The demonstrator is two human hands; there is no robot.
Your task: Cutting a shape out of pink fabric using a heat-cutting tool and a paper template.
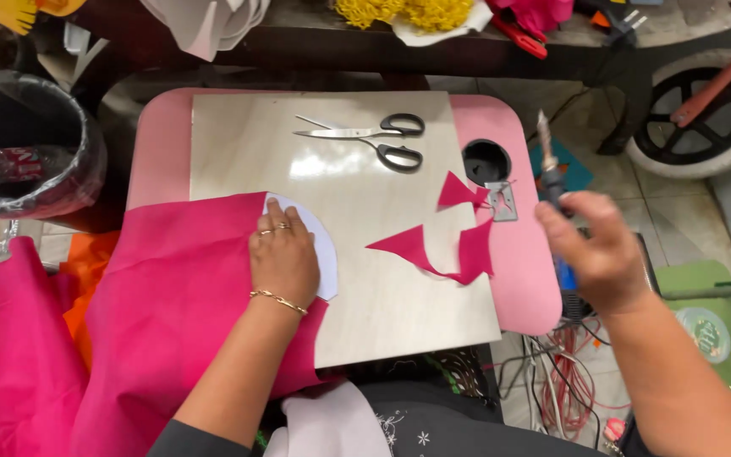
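The pink fabric (171, 288) lies over the near left part of the wooden board (365, 279), its edge running up to a white rounded template (325, 245) that shows just beyond the fabric's right border. The left hand (283, 258) rests flat on top, palm down with fingers stretched out and close together, pressing both fabric and template onto the board; it grips nothing, and it wears rings and a thin gold bracelet (278, 299) at the wrist. The right hand (600, 250) hovers off the board's right edge, past the pink tabletop (522, 288) under the board, closed around the blue handle of a pen-like hot tool (552, 173) whose metal tip points up and away from the board. On the board's right part, between the two hands, lie pink fabric scraps (458, 245), pointed offcuts partly overlapping the board's edge. At the far side of the board sits a pair of scissors (378, 140) with black handles, blades slightly apart. Just right of the board, a round hole (486, 161) opens in the tabletop. Well left of the board stands a bin lined with clear plastic (23, 140), and to its far right a small wheel (700, 114) rests on the floor.
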